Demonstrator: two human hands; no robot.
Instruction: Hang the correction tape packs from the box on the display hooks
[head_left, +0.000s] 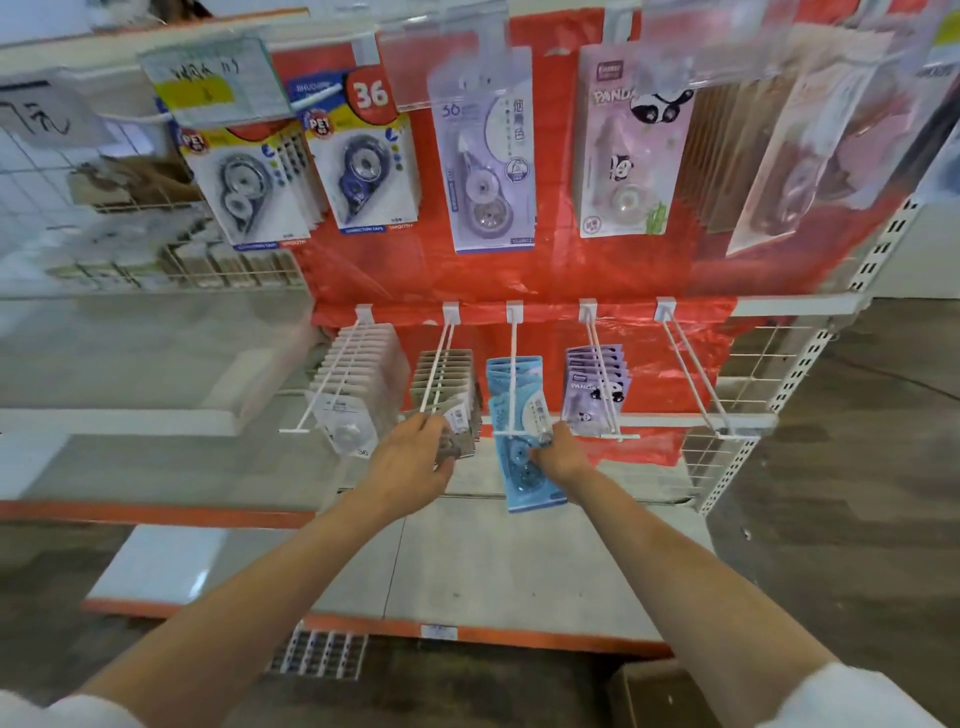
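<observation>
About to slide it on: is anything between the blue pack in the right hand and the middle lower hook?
Nothing visible. The right hand holds the blue pack right at the tip of the middle hook. Other blue packs hang further back, leaving the front of the hook bare.

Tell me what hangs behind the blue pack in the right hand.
Behind the blue pack, held by the right hand, more blue packs hang on the same hook, with red backing beyond. Overlap hides their count and lower parts.

Five lower hooks (513, 364) (one bare), two hands (410, 457), one box (660, 693).
</observation>
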